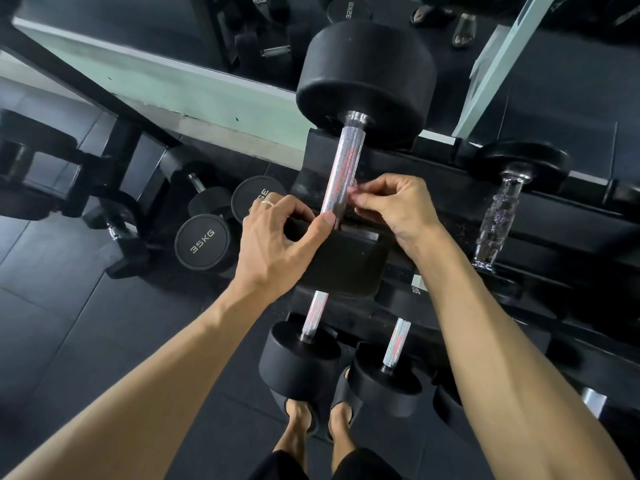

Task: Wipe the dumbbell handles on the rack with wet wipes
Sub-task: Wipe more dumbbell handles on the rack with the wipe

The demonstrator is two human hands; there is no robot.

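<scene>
Dumbbell handle (341, 173), knurled and silver, lies on the black rack (433, 188) with its long axis running away from the person, far weight head (367, 81) toward the mirror, near head (343, 259) toward the feet. The left hand (277, 237) has its thumb tip against the handle's near end, fingers curled. The right hand (394, 206) pinches something small and pale against the handle's right side; whether it is a wipe cannot be told.
</scene>
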